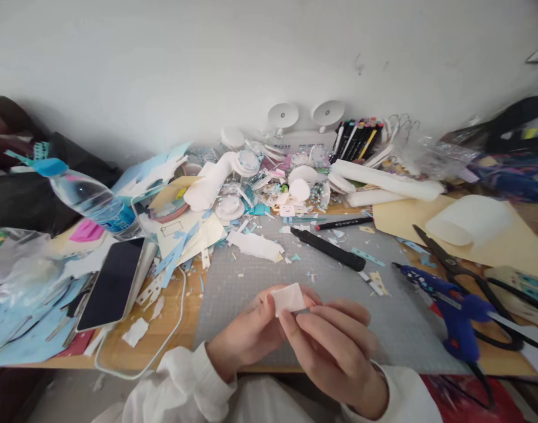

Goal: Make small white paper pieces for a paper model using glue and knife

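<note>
A small white rectangular piece (pixel 288 298), which looks like paper or thin foam, is held up between my two hands over the near edge of the grey cutting mat (pixel 233 305). My left hand (pixel 255 329) pinches its left side, thumb on the front. Fingers of my right hand (pixel 337 343) press on its lower edge and right side. Beyond the hands lie a black utility knife (pixel 328 248), a black pen with red ends (pixel 344 223) and a torn white sheet piece (pixel 256 245). A small white block with a smiling face (pixel 287 211) stands at the mat's far edge.
On the right are a blue glue gun (pixel 449 311) and black scissors (pixel 467 273). On the left, a phone (pixel 112 285), a white cable (pixel 180 311) and a water bottle (pixel 90 197). Along the wall stand markers (pixel 359 140), white rolls (pixel 387 179) and heaped scraps.
</note>
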`<state>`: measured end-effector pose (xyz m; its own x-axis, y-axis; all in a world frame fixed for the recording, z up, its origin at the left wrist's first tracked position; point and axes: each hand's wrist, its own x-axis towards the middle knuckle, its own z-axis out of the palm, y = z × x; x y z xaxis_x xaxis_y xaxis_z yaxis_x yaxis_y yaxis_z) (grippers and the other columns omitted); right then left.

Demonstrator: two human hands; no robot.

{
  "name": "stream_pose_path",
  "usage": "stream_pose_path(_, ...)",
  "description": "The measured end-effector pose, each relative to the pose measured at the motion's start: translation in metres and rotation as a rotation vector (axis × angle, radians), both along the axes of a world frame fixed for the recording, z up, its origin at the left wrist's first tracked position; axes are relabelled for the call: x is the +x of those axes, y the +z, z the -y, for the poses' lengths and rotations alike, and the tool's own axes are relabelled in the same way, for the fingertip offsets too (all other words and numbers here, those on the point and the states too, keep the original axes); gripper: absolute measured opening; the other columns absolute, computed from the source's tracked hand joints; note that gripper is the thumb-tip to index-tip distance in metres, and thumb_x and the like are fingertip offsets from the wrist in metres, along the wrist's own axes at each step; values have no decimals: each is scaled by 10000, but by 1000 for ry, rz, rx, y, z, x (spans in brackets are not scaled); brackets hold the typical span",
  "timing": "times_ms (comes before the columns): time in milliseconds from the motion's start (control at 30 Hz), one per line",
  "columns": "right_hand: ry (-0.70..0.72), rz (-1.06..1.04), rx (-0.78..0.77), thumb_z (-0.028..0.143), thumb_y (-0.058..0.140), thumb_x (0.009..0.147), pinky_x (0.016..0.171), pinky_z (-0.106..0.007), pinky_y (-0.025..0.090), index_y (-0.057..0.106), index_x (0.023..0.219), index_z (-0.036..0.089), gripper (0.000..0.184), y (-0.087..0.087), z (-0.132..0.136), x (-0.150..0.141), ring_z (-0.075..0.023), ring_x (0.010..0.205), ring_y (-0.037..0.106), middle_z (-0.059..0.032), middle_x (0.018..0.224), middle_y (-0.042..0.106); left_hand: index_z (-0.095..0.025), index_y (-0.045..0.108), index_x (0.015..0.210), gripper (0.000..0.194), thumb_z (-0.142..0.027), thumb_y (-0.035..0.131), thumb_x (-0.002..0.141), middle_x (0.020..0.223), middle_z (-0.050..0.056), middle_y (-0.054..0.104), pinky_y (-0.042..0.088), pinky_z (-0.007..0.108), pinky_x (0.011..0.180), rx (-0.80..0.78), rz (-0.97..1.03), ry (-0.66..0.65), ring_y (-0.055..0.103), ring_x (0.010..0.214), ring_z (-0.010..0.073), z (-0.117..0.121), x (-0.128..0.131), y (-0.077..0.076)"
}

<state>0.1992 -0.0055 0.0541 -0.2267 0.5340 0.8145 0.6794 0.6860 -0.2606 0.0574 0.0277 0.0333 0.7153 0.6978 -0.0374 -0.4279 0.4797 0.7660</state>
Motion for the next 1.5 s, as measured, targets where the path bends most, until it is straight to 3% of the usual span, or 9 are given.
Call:
stream_pose_path(100,-94,113,240,20,653,843,702,-305,516,686,865,235,219,0,-1,-3,-126,703,604,17,721,647,-174,666,896,579,-728,605,739,954,91,578,478,358,844,38,-72,60,562,911,242,2,-6,4)
stream_pose_path(200,-76,59,185,79,610,883,707,-331,511,656,891,222,151,-4,0,-9,-144,770,592,-1,765,638,-170,672,887,509,-663,643,762,934,80,585,454,354,877,211,-203,200,551,936,240,3,-19,12)
stream_pose_path(333,-25,-233,-62,79,602,869,693,-319,482,587,905,202,128,-16,8,-23,-151,782,542,-19,803,587,-167,661,853,406,-571,621,844,842,60,599,454,319,812,430,-382,343,552,853,201,11,-40,18)
stream_pose_path(500,108,-490,-538,142,559,907,690,-266,465,543,880,208,73,-30,19,-35,-139,796,547,-13,842,575,-163,654,801,214,-329,593,920,790,42,624,439,286,749,522,-649,404,559,786,166,25,-54,17)
stream_pose_path(600,165,-542,-701,204,553,919,666,-249,456,542,892,210,30,-36,21,-33,-133,750,539,5,800,561,-158,639,766,217,-303,588,919,771,40,615,436,274,720,542,-709,395,557,760,158,28,-57,18)
stream_pose_path(833,194,-481,-849,213,494,962,632,-230,416,537,759,199,208,-40,15,-23,-116,685,526,19,718,552,-158,606,731,220,-274,571,915,731,24,593,414,246,658,619,-824,317,539,707,139,24,-65,12)
stream_pose_path(1233,107,-225,-849,175,458,971,730,-300,354,516,809,205,174,-45,8,-17,-133,745,510,28,759,568,-167,592,740,190,-218,554,919,728,13,579,394,272,666,708,-909,231,521,714,141,19,-69,-10)
stream_pose_path(1400,82,-156,-854,184,434,980,735,-305,393,508,821,212,178,-46,8,-11,-143,754,533,16,773,576,-162,583,744,172,-184,557,912,732,12,577,395,269,672,770,-930,260,522,714,137,18,-66,-16)
stream_pose_path(1500,0,-143,-880,217,417,987,727,-275,475,556,890,242,172,-38,20,10,-149,802,607,2,838,633,-160,570,734,187,-175,540,917,741,18,576,397,262,669,778,-977,263,529,729,140,19,-64,-19)
